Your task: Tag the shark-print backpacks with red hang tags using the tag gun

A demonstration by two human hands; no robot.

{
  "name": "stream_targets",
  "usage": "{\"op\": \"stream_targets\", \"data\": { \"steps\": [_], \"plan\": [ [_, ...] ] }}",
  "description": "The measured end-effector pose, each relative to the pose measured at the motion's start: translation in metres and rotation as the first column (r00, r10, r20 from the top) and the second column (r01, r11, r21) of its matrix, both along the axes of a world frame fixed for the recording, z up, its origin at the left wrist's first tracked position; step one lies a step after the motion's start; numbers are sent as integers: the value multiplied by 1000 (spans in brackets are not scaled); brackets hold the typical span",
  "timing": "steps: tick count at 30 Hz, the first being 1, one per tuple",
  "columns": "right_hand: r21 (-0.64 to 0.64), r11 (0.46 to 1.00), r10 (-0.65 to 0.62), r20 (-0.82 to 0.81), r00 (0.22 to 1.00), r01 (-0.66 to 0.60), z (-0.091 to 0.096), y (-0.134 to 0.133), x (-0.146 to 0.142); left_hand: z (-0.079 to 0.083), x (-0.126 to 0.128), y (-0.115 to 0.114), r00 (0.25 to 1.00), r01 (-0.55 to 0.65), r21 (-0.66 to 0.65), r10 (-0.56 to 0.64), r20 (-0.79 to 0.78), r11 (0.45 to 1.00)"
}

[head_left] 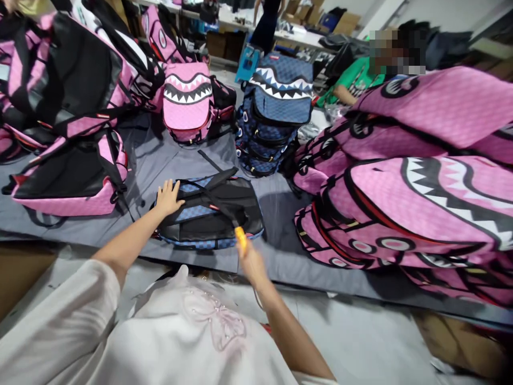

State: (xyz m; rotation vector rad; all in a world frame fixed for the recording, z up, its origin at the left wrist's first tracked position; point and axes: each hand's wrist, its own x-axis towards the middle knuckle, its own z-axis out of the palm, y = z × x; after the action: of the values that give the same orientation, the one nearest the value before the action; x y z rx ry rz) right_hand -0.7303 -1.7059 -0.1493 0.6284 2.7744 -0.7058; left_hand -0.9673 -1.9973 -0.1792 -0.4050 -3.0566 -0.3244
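A blue checked backpack (212, 214) lies flat with its black back panel and straps facing up. My left hand (168, 199) rests on the backpack's left end, fingers spread. In my right hand (250, 262), somewhat blurred, is a yellow-handled tool (241, 238), held over the backpack's near right edge. The tool's tip is hard to make out against the black panel, and I cannot tell whether it touches. What looks like a thin cord hangs beside my right wrist.
Pink backpacks lie piled on the right (401, 203) and left (68, 182) of the grey-covered table (276, 256). Beyond stand a pink backpack (187, 101) and stacked blue backpacks (276, 107). A person in green (356, 80) sits behind the right pile.
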Motion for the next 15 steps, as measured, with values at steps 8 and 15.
{"op": "stream_targets", "data": {
  "steps": [8,15],
  "plan": [
    [-518,816,-395,-175,902,256,26,43,-6,-18,-18,-5,996,76,47,-73,-51,996],
    [-361,895,-303,-60,951,262,34,31,-45,-19,22,-46,734,-319,630,-236,637,708]
  ]
}}
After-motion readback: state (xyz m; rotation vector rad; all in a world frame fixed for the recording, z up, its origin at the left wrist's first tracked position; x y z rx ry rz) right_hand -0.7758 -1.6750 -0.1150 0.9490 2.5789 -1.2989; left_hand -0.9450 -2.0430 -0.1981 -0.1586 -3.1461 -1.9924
